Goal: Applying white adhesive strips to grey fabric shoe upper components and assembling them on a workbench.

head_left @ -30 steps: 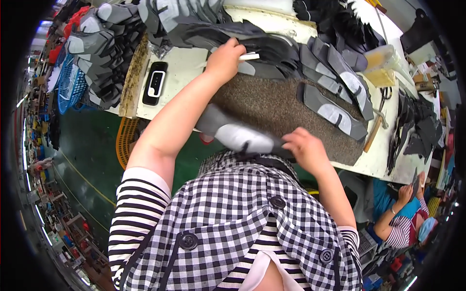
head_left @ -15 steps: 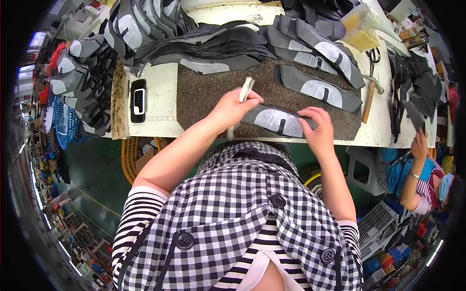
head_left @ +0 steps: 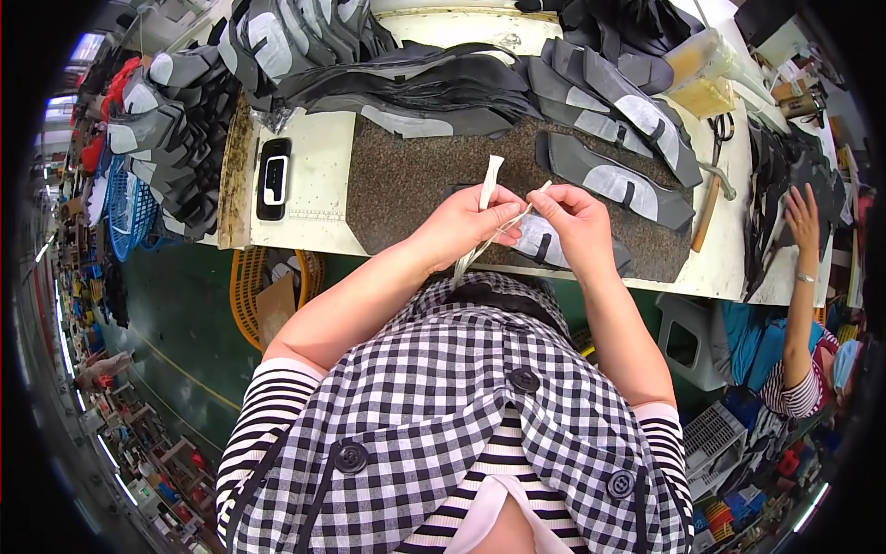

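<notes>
My left hand (head_left: 466,224) and my right hand (head_left: 579,222) meet over the front edge of a brown speckled work mat (head_left: 415,180). Together they pinch a thin white strip (head_left: 486,189); one end sticks up past my left fingers and the other hangs down toward my body. A dark grey shoe piece with a white patch (head_left: 538,240) lies flat on the mat just under my right hand. Two similar grey pieces (head_left: 614,183) lie a little farther back on the mat.
Piles of grey and black shoe pieces (head_left: 415,88) cover the back of the white table (head_left: 314,185). A black phone (head_left: 274,177) lies left of the mat, a hammer (head_left: 711,208) to the right. Another person's arm (head_left: 798,277) works at the far right.
My left hand came back from the far pile to the mat's front edge, holding a white strip. My right hand left the flat shoe piece and took hold of the strip too.
</notes>
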Motion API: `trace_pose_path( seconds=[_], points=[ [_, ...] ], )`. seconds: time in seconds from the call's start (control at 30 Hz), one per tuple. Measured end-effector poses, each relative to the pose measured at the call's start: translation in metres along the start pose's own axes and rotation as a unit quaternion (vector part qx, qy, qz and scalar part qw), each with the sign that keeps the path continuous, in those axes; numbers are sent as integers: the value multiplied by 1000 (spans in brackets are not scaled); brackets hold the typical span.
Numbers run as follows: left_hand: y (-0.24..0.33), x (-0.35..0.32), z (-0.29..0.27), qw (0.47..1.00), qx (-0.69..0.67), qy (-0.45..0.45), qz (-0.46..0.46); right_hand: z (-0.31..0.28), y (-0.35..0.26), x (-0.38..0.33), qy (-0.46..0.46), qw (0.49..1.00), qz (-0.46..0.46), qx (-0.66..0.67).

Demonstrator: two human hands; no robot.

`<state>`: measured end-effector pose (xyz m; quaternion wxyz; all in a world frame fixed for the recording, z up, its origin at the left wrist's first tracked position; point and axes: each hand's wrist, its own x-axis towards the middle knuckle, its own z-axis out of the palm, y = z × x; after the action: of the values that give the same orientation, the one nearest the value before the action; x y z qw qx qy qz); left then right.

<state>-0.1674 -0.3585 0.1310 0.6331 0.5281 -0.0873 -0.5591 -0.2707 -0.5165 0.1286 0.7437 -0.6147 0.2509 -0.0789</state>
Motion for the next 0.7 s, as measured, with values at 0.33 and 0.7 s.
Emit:
trace_pose_path(
  seconds=[0.33,0.7],
  points=[
    [-6,4,10,994,69,51,65,11,5,-4,37,999,21,2],
    [3,-18,-25,964,-215,90,131,-43,25,-27,78,920,28,384]
  ],
)
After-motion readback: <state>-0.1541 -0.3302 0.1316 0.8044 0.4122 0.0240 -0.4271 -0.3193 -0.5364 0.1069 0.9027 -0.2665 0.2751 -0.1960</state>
